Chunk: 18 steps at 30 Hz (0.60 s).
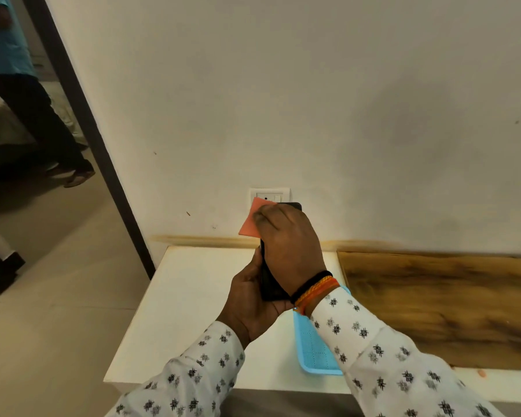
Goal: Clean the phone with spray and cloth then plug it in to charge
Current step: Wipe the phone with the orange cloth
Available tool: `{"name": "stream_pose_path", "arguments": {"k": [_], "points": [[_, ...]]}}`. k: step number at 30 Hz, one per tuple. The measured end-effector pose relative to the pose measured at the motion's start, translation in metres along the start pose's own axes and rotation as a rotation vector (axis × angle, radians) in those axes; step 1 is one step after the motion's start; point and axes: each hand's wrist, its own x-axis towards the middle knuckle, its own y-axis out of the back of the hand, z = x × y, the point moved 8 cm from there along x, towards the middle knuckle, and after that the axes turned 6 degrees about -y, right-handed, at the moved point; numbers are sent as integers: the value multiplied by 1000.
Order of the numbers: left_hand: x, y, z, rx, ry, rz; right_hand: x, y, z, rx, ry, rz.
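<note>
Right hand [286, 236] and cloth [248, 224] hide phone [268, 281].

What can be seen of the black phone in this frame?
The black phone is a slim, dark, glossy slab held roughly upright above the white table, its top edge near the white wall socket. The left hand grips its lower part from the side. The right hand covers most of its face and presses a salmon-pink cloth against its upper part. No cable is visible on it.
</note>
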Motion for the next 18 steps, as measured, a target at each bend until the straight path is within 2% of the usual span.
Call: {"name": "stream_pose_path", "arguments": {"k": [9, 15, 18], "points": [[-4, -9, 2, 41, 7, -19, 1, 23, 21, 25, -120, 35], [-2, -7, 1, 39, 18, -28, 0, 38, 52, 112, -275, 135], [-2, -9, -1, 39, 27, -56, -7, 40, 55, 145, -290, 156]]}}
